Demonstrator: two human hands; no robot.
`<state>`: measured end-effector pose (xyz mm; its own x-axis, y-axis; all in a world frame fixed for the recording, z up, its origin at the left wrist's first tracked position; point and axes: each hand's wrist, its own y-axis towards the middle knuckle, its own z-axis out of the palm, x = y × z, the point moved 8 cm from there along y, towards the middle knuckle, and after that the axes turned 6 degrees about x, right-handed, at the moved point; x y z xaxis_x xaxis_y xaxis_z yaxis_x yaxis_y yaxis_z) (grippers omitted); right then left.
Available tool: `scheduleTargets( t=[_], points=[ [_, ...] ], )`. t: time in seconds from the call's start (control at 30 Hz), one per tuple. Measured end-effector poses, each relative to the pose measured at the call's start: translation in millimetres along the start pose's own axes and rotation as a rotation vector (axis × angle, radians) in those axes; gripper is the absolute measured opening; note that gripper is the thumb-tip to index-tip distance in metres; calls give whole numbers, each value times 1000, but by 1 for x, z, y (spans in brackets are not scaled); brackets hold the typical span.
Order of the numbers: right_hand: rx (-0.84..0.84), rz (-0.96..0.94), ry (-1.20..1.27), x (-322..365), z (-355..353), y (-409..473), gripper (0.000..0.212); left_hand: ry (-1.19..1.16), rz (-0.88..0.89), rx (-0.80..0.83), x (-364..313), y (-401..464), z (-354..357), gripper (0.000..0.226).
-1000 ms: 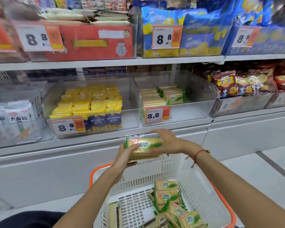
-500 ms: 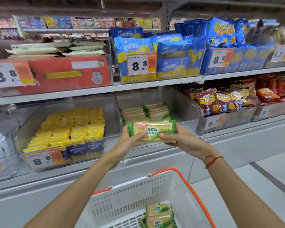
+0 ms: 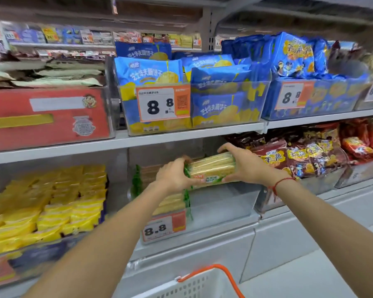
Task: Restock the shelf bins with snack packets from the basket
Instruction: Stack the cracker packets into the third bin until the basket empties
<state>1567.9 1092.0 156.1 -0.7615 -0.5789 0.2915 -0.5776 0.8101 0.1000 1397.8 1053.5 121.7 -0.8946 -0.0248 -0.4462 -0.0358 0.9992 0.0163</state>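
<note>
Both hands, left (image 3: 172, 176) and right (image 3: 249, 166), grip a packet (image 3: 211, 169) over the bin (image 3: 222, 203); placing step, next lower and release.

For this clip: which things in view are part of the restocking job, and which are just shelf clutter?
In the job:
cracker packet, gripped at its ends by left hand and right hand
clear bin, with the same packets on its left side
basket

Just there:
yellow packets
blue bags
red box
red snack bags
</note>
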Motion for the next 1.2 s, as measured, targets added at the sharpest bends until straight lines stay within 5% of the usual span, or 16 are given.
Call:
scheduleTargets(
  t=[0.17, 0.43, 0.67, 0.9, 1.03, 1.2],
  points=[
    [138, 59, -333, -17, 23, 33, 77, 66, -81, 79, 9, 38, 40, 92],
    [328, 163, -164, -50, 91, 68, 87, 188, -120, 125, 36, 49, 59, 81],
    [151, 195, -103, -46, 96, 68, 92, 271, -82, 152, 31, 50, 55, 77],
    [213, 169, 157, -51, 110, 67, 59, 301, 59, 245, 21, 48, 68, 53],
    [301, 184, 20, -48, 109, 67, 57, 408, 97, 277, 18, 46, 70, 49],
    [81, 142, -59, -34, 84, 61, 53, 249, 91, 118, 6, 45, 53, 45]
  ],
)
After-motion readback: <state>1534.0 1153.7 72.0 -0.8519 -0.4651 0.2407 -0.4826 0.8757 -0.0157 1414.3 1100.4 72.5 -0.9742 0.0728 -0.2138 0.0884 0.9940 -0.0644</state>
